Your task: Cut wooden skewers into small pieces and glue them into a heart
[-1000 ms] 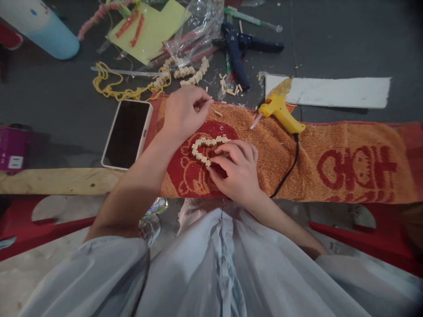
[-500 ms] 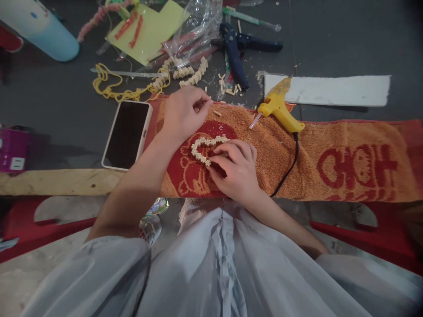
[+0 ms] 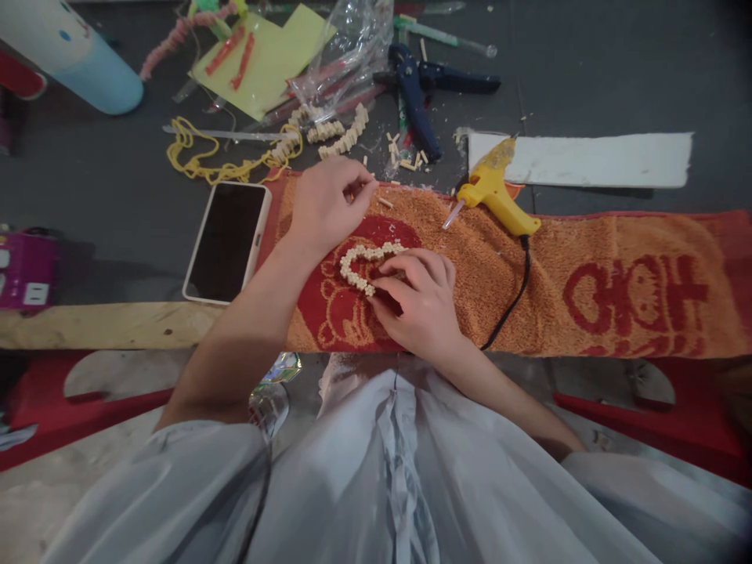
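A heart-shaped outline of small cream pieces (image 3: 353,270) lies over the red patch of an orange towel (image 3: 499,290). My right hand (image 3: 420,301) is closed on its right side, thumb at the lower end and fingers over the upper right, hiding that part. Above and to the left, my left hand (image 3: 330,196) is held in a pinch over the towel. Whatever its fingertips hold, if anything, is too small to make out. Short cream sticks (image 3: 410,163) are scattered just beyond the towel, and one loose stick (image 3: 385,202) rests on it near my left fingertips.
A yellow glue gun (image 3: 497,188) lies right of my hands, its black cord running down the towel. Behind are dark blue cutters (image 3: 416,102), a white strip (image 3: 599,160), cream zigzag strips (image 3: 346,133), yellow yarn (image 3: 200,160) and clear plastic (image 3: 352,63). A phone (image 3: 226,243) lies left.
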